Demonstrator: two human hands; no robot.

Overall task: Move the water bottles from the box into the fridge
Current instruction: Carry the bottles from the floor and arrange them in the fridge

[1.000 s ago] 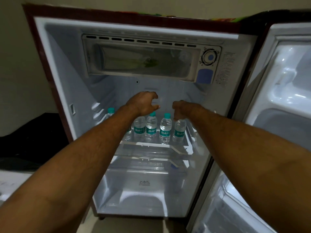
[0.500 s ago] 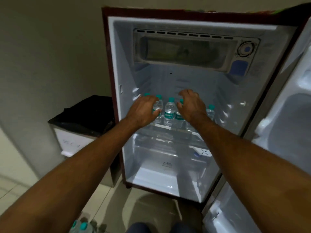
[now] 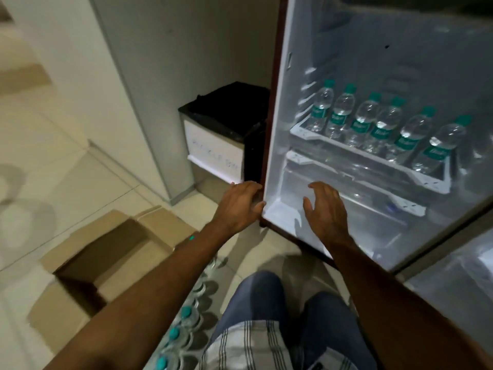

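Observation:
The fridge point(image 3: 277, 108) stands open on the right. Several clear water bottles point(image 3: 384, 124) with teal caps stand in a row on its upper shelf. My left hand point(image 3: 238, 204) hovers by the fridge's lower left corner, fingers relaxed and empty. Just inside the fridge front, over the lower drawer, my right hand point(image 3: 324, 206) is spread and holds nothing. An open cardboard box point(image 3: 106, 249) lies on the floor at the left. More bottles point(image 3: 184, 324) with teal caps lie on the floor beside my knees, partly hidden by my left arm.
A black-lidded bin point(image 3: 221, 129) stands left of the fridge against the wall. The fridge door point(image 3: 453, 289) hangs open at the lower right. My knees point(image 3: 266, 297) in jeans are close to the fridge front. Pale floor tiles point(image 3: 53, 169) spread to the left.
Both hands have let go of the bottles on the shelf and drawn back and down out of the fridge. The view has swung down and left, bringing the box and floor bottles into sight.

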